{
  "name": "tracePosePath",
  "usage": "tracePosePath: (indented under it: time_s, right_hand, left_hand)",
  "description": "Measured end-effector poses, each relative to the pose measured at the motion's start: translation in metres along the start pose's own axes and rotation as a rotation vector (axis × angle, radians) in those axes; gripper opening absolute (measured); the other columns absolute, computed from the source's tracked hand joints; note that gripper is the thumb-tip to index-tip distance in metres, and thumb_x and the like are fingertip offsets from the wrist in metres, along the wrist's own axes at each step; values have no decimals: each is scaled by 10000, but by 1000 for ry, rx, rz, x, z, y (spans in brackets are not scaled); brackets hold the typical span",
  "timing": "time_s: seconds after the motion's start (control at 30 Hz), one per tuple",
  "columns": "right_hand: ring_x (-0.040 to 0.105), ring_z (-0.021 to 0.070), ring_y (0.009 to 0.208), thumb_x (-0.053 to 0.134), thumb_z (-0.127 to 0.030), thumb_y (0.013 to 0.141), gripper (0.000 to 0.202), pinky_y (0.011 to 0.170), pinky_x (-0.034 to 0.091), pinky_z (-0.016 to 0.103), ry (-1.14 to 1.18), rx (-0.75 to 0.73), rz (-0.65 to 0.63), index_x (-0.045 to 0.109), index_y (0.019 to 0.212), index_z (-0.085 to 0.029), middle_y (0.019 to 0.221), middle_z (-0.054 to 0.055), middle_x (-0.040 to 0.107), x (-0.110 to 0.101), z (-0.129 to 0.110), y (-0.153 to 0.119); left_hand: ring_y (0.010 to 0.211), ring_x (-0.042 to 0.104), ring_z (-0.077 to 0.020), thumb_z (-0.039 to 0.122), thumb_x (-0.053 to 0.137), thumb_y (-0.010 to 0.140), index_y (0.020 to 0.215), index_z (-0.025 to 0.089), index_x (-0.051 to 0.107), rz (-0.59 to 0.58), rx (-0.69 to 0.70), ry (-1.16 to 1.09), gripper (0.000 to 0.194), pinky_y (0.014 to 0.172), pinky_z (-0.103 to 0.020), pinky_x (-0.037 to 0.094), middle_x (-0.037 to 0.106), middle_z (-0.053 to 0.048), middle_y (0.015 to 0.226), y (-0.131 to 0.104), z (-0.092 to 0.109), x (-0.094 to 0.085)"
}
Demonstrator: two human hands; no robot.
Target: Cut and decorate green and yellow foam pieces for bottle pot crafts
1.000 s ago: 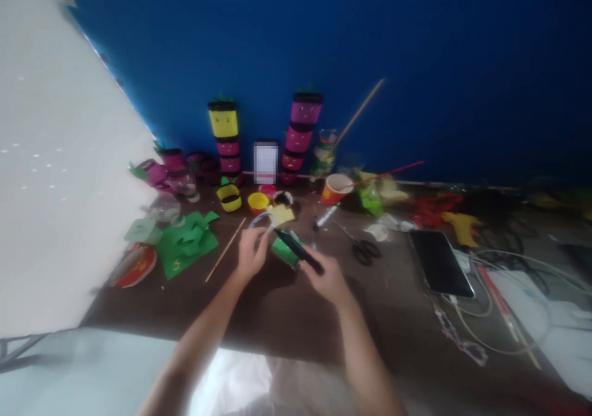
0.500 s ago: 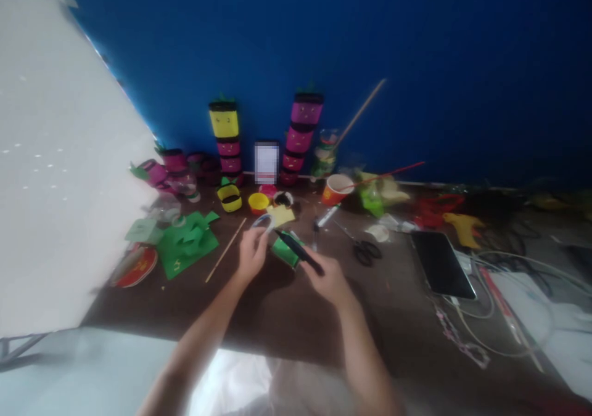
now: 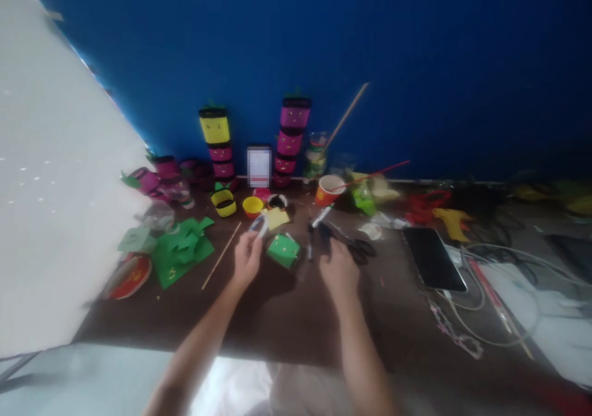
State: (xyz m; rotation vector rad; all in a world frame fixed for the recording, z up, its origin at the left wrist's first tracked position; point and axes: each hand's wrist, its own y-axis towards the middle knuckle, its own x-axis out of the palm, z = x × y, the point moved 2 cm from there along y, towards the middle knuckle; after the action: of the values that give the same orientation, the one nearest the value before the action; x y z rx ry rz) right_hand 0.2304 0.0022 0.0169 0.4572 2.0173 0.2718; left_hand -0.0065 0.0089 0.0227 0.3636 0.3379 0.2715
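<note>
My left hand (image 3: 248, 256) is closed around a pale, whitish ring (image 3: 259, 225), held up above the table. Just right of it lies a small green paper packet (image 3: 283, 249) with tiny light specks. My right hand (image 3: 340, 267) is low over the table, its fingers at the end of a dark, pen-like tool (image 3: 325, 233), which is blurred. Black-handled scissors (image 3: 362, 249) lie just beyond that hand. A marker (image 3: 322, 216) and another thin pen (image 3: 310, 243) rest between the two hands.
Green sheets (image 3: 182, 249) and a wooden stick (image 3: 221, 256) lie left. Along the blue wall stand a yellow-topped stack (image 3: 215, 129), a purple stack (image 3: 291, 142) and a phone with a blurred screen (image 3: 259, 166). A paper cup (image 3: 329, 191), tablet (image 3: 433, 259) and yellow glue gun (image 3: 453, 224) are rightward.
My right hand has moved right with the dark tool, away from the ring and toward the scissors. The green packet is now uncovered. My left hand still holds the ring. The view has shifted slightly.
</note>
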Motion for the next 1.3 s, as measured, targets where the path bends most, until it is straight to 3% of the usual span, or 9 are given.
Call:
tracePosePath:
  time_s: [0.17,0.33,0.43,0.7,1.03,1.2,1.3]
  right_hand:
    - [485,368,1084,584,-186,725,191,890,352,562,-8,5,74,654,900,-156,1029,185,616,-9,-11,2]
    - [555,225,1035,537,-234,817,89,898,441,425,570,-199,-88,622,824,-208,1011,91,630,-5,-38,-2]
    - [510,230,1125,556,-232,811,67,957,402,450,662,-225,-82,613,783,-213,1017,80,632,-1,-46,-6]
    - [515,236,1127,566,-245,805,93,951,411,446,726,-216,-114,606,729,-211,969,77,642,2,-49,-7]
    - [519,214,1077,511,-240,842,101,966,384,424,736,-215,-123,552,754,-211,972,74,623,7,-52,-10]
    - [520,213,1064,476,-277,853,144,948,385,400,803,-97,-159,541,752,-198,994,87,606,8,-53,-11]
    - [547,216,1013,496,-318,835,168,899,416,376,857,38,-169,557,761,-181,1009,94,610,7,-51,-9]
  left_hand:
    - [720,571,-160,298,476,853,889,179,574,-97,160,125,159,647,-274,428,605,-43,763,0,7,5]
    - [706,563,-177,266,456,854,858,189,585,-373,356,217,150,709,-328,394,634,-50,751,-2,18,14]
    - [721,556,-183,262,442,854,860,193,585,-450,384,225,158,713,-328,385,631,-54,759,-4,21,17]
    - [817,569,-194,217,452,843,895,193,586,-487,415,210,145,747,-334,387,647,-59,834,-7,27,19]
    - [799,580,-196,237,446,855,913,201,605,-484,402,193,173,728,-329,390,655,-62,822,-7,31,18]
    - [782,585,-188,253,442,855,889,186,602,-479,369,170,176,724,-315,382,656,-66,819,-8,29,19]
    - [758,583,-177,248,440,854,857,171,596,-397,321,207,174,723,-302,375,656,-66,807,-6,25,18]
